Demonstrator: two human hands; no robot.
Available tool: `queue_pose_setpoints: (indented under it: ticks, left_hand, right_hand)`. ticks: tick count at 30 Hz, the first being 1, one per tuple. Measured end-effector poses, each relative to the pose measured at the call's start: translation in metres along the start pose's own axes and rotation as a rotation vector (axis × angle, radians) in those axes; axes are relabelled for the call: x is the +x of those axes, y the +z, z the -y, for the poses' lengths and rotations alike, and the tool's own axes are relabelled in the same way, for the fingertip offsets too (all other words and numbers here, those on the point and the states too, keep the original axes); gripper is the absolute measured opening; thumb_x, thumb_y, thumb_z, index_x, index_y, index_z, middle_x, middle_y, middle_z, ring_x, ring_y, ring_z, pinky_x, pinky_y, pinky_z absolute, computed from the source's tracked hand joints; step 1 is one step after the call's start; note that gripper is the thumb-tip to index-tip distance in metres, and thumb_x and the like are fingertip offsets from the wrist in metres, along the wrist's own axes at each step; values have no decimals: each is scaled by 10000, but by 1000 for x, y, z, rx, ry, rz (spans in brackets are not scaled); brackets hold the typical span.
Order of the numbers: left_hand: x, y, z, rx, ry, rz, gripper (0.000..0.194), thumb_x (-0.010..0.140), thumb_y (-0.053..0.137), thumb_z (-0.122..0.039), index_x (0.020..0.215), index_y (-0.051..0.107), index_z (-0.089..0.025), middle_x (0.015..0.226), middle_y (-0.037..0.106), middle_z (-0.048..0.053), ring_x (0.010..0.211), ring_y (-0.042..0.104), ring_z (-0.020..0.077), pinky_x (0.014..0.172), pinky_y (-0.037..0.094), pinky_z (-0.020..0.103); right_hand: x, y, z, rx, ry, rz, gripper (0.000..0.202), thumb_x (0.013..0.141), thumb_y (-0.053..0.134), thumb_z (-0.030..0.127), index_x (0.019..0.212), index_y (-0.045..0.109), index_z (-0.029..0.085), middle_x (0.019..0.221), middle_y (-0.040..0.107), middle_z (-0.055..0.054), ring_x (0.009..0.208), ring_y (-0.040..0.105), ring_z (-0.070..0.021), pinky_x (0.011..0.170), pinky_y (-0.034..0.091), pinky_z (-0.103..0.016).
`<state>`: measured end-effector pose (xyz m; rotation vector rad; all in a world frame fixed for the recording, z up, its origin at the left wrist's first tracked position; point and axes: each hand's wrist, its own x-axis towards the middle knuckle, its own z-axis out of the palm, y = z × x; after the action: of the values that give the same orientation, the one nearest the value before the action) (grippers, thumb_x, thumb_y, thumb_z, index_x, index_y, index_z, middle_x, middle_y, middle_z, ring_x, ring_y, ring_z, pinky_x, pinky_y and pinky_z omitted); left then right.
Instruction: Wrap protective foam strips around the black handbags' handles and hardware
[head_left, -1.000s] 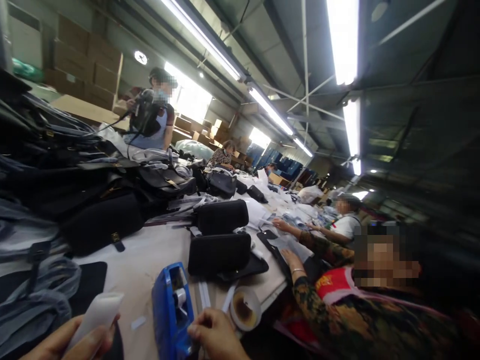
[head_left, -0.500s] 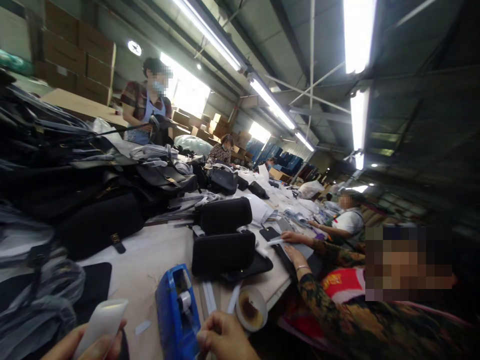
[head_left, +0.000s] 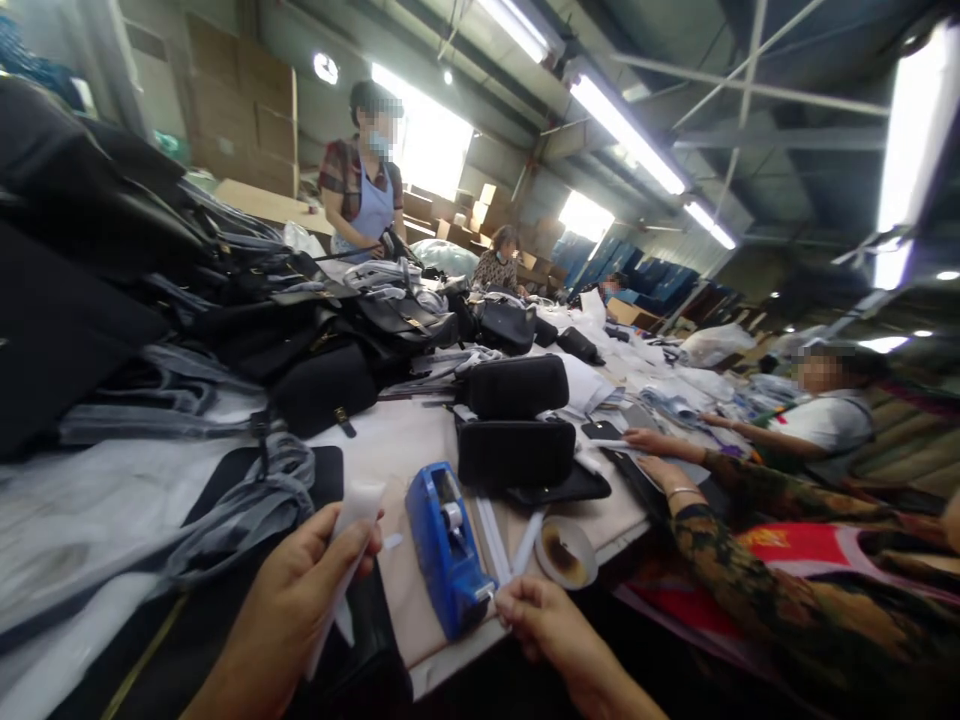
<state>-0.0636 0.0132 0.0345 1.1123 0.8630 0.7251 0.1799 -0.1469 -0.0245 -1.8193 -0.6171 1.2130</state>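
My left hand (head_left: 311, 580) is closed around a whitish, folded strip of sheet (head_left: 360, 505), whose top sticks out above the thumb. A blue tape dispenser (head_left: 433, 565) stands at the table's front edge, with a small roll inside. At its front end my right hand (head_left: 544, 615) is closed in a pinch, and a pale bit of tape (head_left: 486, 592) shows between the dispenser and the fingertips. Under and beside my left hand lies a black bag (head_left: 367, 640) with grey plastic-wrapped straps (head_left: 259, 500).
Two black padded bags (head_left: 517, 453) stand behind the dispenser. A round tub with brown residue (head_left: 566, 555) sits to its right. Black bags (head_left: 322, 385) pile up on the left. At right, a co-worker's hands (head_left: 660, 465) rest on dark pieces; another person (head_left: 367, 190) stands across the table.
The view has swung, so the scene sits further right and more of both hands shows. My right hand is now at the dispenser's front end. The left still grips the whitish strip.
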Motion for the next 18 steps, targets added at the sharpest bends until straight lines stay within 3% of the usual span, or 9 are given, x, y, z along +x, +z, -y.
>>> queue_pose_setpoints:
  ticks: [15, 18]
  left_hand:
    - [-3, 6, 1, -43, 60, 14, 310, 846, 626, -468, 871, 647, -159, 784, 607, 10, 698, 498, 125, 653, 413, 206]
    - [-2, 9, -1, -51, 88, 46, 298, 866, 600, -454, 833, 631, -159, 746, 581, 0, 658, 469, 111, 617, 388, 201]
  right_hand:
    - [21, -1, -25, -107, -37, 11, 367, 612, 619, 535, 683, 507, 192, 573, 523, 32, 410, 336, -66, 384, 270, -198]
    - [23, -6, -24, -324, -192, -9, 309, 697, 581, 502, 675, 528, 198, 604, 585, -2, 498, 480, -118, 487, 367, -224]
